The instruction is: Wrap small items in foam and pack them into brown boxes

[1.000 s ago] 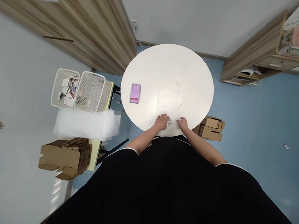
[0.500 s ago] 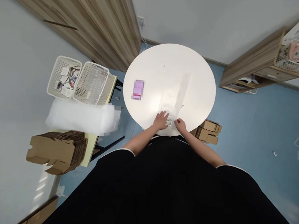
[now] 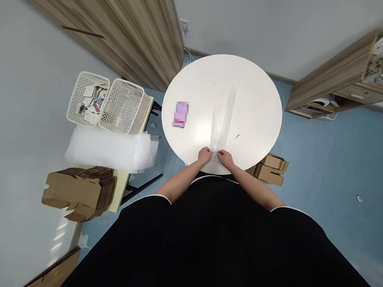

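A long translucent wrapping sheet [image 3: 227, 119] lies on the white round table [image 3: 257, 95], running away from me. At its near end is a small item [image 3: 214, 154], pale with dark marks, too small to name and partly covered. My left hand [image 3: 205, 154] is closed, its fingers pinching the sheet's left side beside the item. On the other side, my right hand [image 3: 225, 157] is likewise closed in a pinch on the sheet. The fingertips of both hands come close together around the item.
A blurred purple thing [image 3: 180, 114] lies on the table's left. On a side table are two white baskets [image 3: 120, 106], stacked translucent sheets [image 3: 111, 150] and flattened cardboard boxes [image 3: 78, 193]. More cardboard boxes [image 3: 271, 169] are at the right, below the table edge.
My left hand went from lying spread beside the item to a closed pinch. My right hand moved left towards it. The sheet has narrowed around the item, now mostly covered.
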The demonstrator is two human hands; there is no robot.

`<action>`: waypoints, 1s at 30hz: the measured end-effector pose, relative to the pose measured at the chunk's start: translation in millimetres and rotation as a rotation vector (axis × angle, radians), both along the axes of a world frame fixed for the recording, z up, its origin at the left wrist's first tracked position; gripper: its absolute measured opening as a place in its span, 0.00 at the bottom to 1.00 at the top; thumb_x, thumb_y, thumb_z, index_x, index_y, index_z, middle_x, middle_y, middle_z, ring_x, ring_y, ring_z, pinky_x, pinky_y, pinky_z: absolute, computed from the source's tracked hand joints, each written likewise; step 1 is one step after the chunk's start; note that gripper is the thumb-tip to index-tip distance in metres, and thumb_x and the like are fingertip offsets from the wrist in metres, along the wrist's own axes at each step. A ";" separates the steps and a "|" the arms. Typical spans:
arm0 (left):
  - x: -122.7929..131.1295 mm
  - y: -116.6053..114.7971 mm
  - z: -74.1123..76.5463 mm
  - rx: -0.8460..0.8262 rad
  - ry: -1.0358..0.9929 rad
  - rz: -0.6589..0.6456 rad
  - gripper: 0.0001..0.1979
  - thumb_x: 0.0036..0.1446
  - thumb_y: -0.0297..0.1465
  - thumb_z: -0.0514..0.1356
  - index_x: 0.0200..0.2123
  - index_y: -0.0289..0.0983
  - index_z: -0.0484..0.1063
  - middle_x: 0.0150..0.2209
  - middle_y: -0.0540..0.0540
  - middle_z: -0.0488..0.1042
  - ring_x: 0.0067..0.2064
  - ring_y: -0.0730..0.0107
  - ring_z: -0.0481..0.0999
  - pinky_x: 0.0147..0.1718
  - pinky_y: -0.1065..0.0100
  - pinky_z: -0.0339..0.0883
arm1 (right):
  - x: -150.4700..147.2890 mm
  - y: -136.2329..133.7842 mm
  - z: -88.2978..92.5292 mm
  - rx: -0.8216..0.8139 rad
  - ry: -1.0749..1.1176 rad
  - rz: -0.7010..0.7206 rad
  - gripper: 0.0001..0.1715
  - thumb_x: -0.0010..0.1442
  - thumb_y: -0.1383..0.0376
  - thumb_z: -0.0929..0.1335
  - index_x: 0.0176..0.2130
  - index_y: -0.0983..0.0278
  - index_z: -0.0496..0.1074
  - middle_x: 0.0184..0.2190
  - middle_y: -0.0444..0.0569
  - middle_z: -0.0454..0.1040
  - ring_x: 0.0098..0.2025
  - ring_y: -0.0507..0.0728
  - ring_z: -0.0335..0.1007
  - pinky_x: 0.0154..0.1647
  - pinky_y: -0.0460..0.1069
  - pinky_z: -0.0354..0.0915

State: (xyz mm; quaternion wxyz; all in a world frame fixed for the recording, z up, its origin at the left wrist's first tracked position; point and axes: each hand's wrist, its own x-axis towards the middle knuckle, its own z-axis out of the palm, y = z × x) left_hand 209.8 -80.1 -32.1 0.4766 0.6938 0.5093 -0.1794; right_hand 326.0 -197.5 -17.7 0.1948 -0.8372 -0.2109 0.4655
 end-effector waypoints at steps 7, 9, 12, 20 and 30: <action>10.3 -23.8 12.0 -0.023 -0.148 -0.077 0.06 0.65 0.28 0.59 0.33 0.40 0.68 0.38 0.47 0.79 0.39 0.67 0.75 0.36 0.69 0.64 | 1.9 -13.1 -2.9 0.064 0.002 0.210 0.27 0.66 0.73 0.60 0.56 0.59 0.78 0.58 0.50 0.77 0.60 0.60 0.72 0.61 0.53 0.65; 14.7 -26.5 11.5 -0.030 -0.135 -0.100 0.06 0.66 0.28 0.58 0.34 0.39 0.69 0.39 0.46 0.79 0.40 0.66 0.76 0.36 0.69 0.65 | 3.5 -12.0 -2.5 0.064 0.032 0.213 0.27 0.64 0.74 0.60 0.54 0.59 0.78 0.56 0.49 0.78 0.58 0.59 0.73 0.59 0.53 0.67; 18.7 -28.8 12.3 -0.023 -0.113 -0.165 0.05 0.68 0.31 0.57 0.38 0.39 0.71 0.42 0.44 0.80 0.43 0.63 0.78 0.38 0.67 0.66 | 5.5 -8.7 0.3 0.040 0.075 0.129 0.29 0.63 0.75 0.60 0.58 0.59 0.74 0.53 0.48 0.80 0.54 0.59 0.76 0.55 0.52 0.69; 2.1 -53.6 15.2 0.213 -0.144 -0.485 0.19 0.67 0.29 0.56 0.59 0.35 0.68 0.58 0.36 0.71 0.56 0.56 0.73 0.51 0.61 0.69 | 27.2 -3.3 8.8 0.020 -0.053 0.020 0.28 0.66 0.65 0.62 0.64 0.64 0.67 0.43 0.53 0.79 0.47 0.61 0.76 0.53 0.55 0.69; -4.2 -70.9 3.1 0.453 -0.169 -0.694 0.25 0.66 0.26 0.50 0.65 0.28 0.66 0.69 0.26 0.60 0.56 0.46 0.73 0.49 0.54 0.70 | 122.3 128.8 -7.6 0.165 -0.197 -0.117 0.23 0.62 0.53 0.70 0.53 0.61 0.71 0.46 0.53 0.77 0.47 0.61 0.73 0.54 0.59 0.69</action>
